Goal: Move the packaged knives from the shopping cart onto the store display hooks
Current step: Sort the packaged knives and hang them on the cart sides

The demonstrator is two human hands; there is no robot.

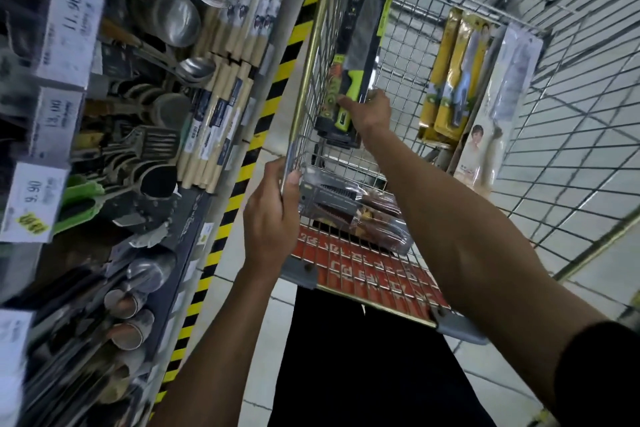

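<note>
- nearest the lens: black sleeve (595, 367) of the right arm, stretched forward into the silver wire shopping cart (304, 87).
- right hand (370, 111) clasped round the lower end of a dark-carded packaged knife with a lime-green handle (363, 31), thumb across the handle.
- left hand (273, 218) wrapped round the cart's near left corner rim, steadying it by the look of it.
- gripped knife pack inside the cart, close against the left wire wall; lifted or resting, cannot tell.
- long axis along that wall: handle end toward the person, blade end and card top pointing away.
- also in the cart: yellow-carded knife packs (450, 80) and a white-carded cleaver pack (498, 107) leaning against the right side, plus clear-fronted packs (353, 215) lying flat just beside the left hand.
- judged early to midway: one pack in hand, several left to carry over, no knife pack visibly hung.
- at left, blurred shelf of steel ladles and slotted spatulas (149, 146) with white price tags (69, 28); hooks themselves not made out.
</note>
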